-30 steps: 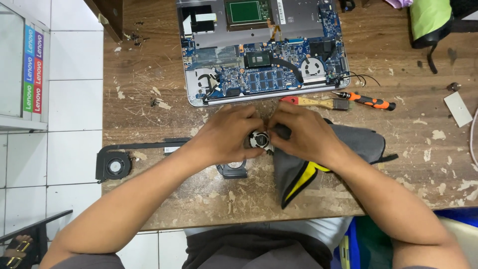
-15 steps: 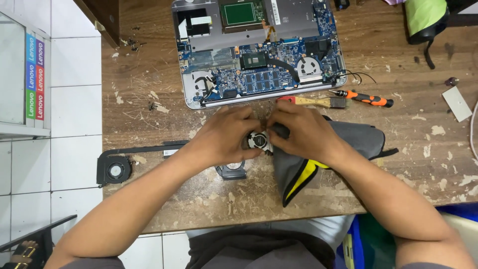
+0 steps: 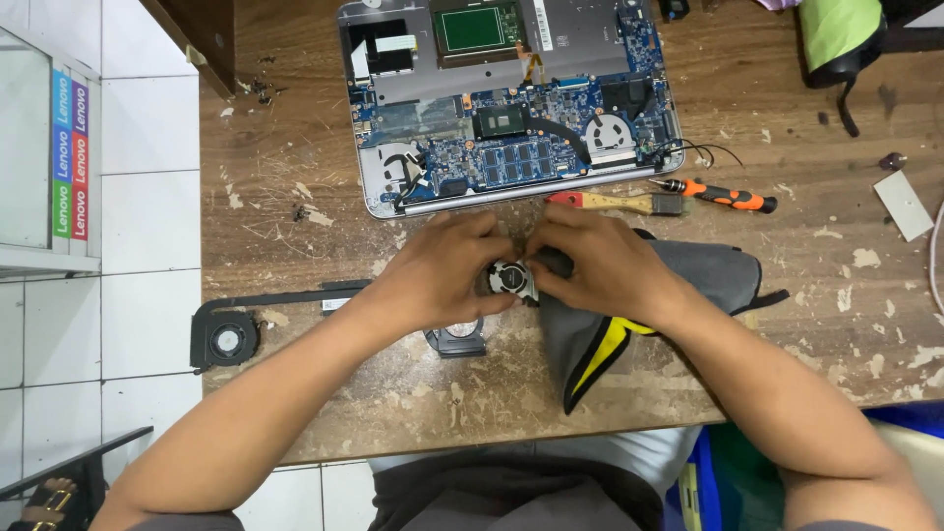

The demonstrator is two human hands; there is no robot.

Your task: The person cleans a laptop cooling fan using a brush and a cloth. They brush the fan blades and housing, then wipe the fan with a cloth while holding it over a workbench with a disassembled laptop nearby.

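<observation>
Fingers (image 3: 492, 258) of both hands are curled closed around a small round laptop fan (image 3: 510, 279), black with a pale metal face, which is held between them just above the worktop (image 3: 295, 197) at the centre of the view. The left hand (image 3: 438, 275) is seen gripping it from nine o'clock, the right hand (image 3: 600, 265) from three o'clock, both forearms angled in from the near edge. A grey cloth pouch (image 3: 708, 280) with a yellow stripe is pressed under the right wrist. At nine o'clock a black fan with a heat pipe (image 3: 228, 334) lies flat on the scarred, flaking wood. At twelve o'clock, beyond the hands, a brush (image 3: 619, 203) and an orange-handled screwdriver (image 3: 723, 196) are laid, then an opened laptop (image 3: 511, 98) with its blue circuit board exposed.
</observation>
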